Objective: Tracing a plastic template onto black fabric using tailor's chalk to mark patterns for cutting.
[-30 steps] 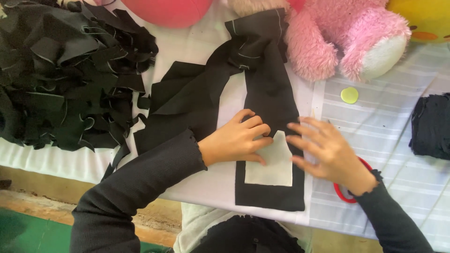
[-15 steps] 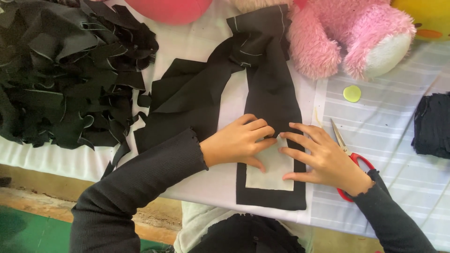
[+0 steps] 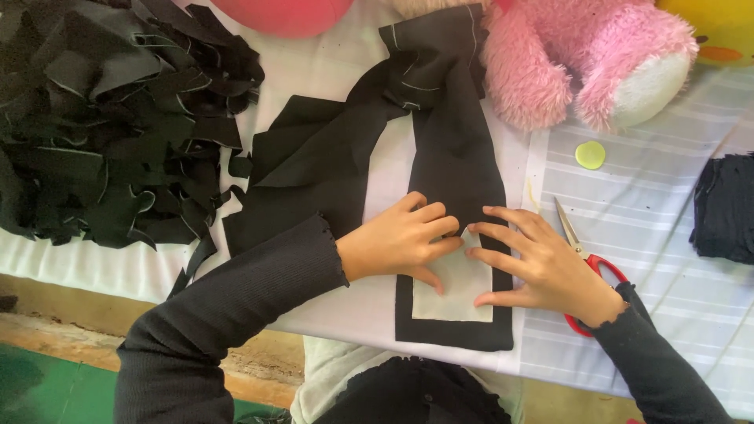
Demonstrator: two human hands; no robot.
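While your left hand (image 3: 397, 243) and right hand (image 3: 542, 267) both press flat on the pale card (image 3: 454, 290), that card lies on the near end of the long black strip (image 3: 455, 157), close to the front edge of the tabletop (image 3: 353, 78). Your left fingers (image 3: 432, 216) are bent at the knuckles and bear down on the card's upper left corner; they grip nothing. Your right fingers (image 3: 503, 228) are spread open and loose, the tips touching the card's upper right edge and the thumb resting on its right side. The two sets of fingertips nearly meet above the card. Half a second ago the hands lay in much the same place; a second ago your right hand sat a little farther right and covered the scissors (image 3: 589, 263), whose blades and red handles now show just beside your right wrist. The card itself has not shifted on the strip. A heap of black scraps (image 3: 110, 118) lies well off to the left, more black cloth (image 3: 314, 165) fans out beside the strip, a pink plush toy (image 3: 581, 63) sits at the far side, a small yellow-green disc (image 3: 591, 155) lies near it, and a dark folded stack (image 3: 726, 208) is at the right edge.
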